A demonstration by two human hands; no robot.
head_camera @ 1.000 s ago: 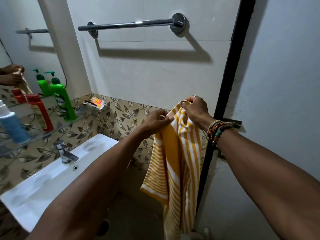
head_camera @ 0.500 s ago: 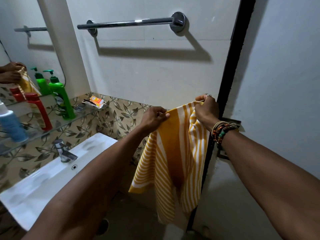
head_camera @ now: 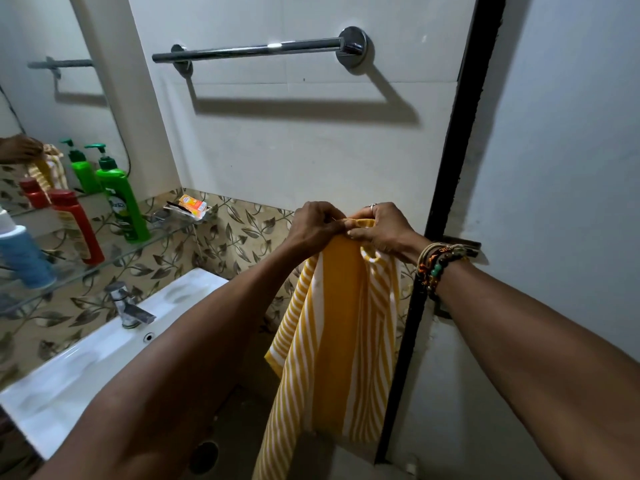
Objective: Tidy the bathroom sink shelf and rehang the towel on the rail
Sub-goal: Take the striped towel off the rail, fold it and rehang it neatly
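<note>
A yellow towel with white stripes [head_camera: 332,327] hangs folded lengthwise in front of me. My left hand [head_camera: 317,225] and my right hand [head_camera: 384,230] pinch its top edge side by side, almost touching. The chrome towel rail [head_camera: 256,50] is bare on the white wall well above both hands. The glass sink shelf [head_camera: 114,251] runs along the left wall under the mirror and carries a green pump bottle [head_camera: 119,199], a red bottle [head_camera: 78,226], a blue-and-white bottle [head_camera: 20,254] and a small orange box [head_camera: 194,205] in a soap dish.
A white washbasin [head_camera: 86,358] with a chrome tap [head_camera: 128,306] sits below the shelf. A black door frame [head_camera: 446,202] runs vertically just right of my right hand. The mirror [head_camera: 41,98] repeats the rail, bottles and towel.
My hands had spread the towel's top edge wide half a second ago; now they have come together, folding the towel narrower. The towel hangs straighter.
</note>
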